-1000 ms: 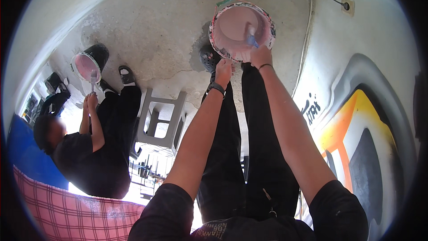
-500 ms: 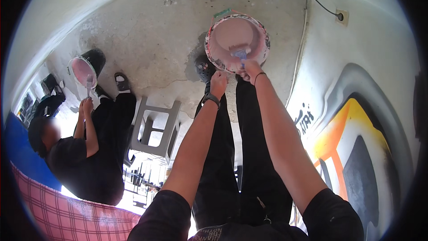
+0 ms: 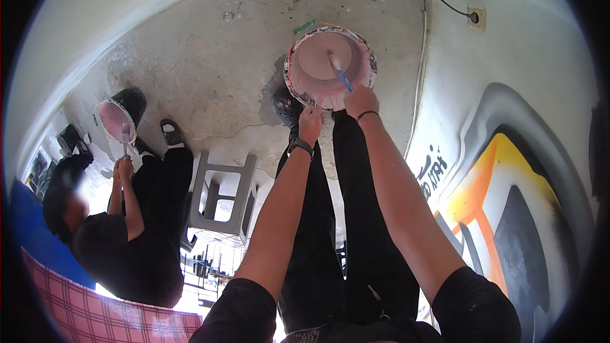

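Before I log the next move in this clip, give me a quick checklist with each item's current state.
1. Right hand gripping the blue-handled brush: ok.
2. Brush head inside the opening of the bucket: ok.
3. Pink paint present in the bucket: ok.
4. Left hand holding the bucket: cannot tell; it is at the near rim, but its grip does not show clearly.
5. Bristles evenly loaded: cannot tell; they are blurred.
6. Co-worker's hands clear of this bucket: ok; they are off to the left, by a second bucket.
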Available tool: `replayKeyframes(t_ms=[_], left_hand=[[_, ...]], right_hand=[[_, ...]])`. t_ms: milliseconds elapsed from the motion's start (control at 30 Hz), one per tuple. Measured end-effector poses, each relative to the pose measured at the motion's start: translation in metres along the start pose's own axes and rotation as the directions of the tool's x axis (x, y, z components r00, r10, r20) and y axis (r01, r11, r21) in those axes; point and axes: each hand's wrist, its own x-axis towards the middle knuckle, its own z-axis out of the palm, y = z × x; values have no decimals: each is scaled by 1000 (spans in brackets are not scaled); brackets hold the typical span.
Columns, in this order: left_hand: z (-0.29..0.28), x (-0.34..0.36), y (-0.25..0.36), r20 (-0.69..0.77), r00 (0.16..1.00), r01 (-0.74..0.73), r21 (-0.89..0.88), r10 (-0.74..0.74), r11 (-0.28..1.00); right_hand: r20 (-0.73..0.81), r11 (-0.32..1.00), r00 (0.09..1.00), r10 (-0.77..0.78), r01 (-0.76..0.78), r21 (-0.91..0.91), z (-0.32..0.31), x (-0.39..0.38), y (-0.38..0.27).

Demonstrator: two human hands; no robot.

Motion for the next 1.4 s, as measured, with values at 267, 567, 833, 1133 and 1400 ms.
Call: replayKeyframes(t_ms=[267,567,833,1133,1400], left_hand=[[22,7,24,19,1000,-7,39,6,999],[28,14,48,41,998,44,-38,-42,998],[58,25,56,87,986,141,19,-142,990],[46,57,15,120,917,-385,508,380,770],[21,99,-24,132,664,-549,754,736,360]], right_hand=[[-338,820,901,-274,35,-571,6,-23,-27],[146,869,927,344,-374,325,-7,-35,-57],[-277,980,960,-31,-25,-197,-2,-33,-43],[-351,950,929,-114,-2,-313,-14,-38,-56],[-427,966,900,-84,-32,-257,-1,-3,-36]])
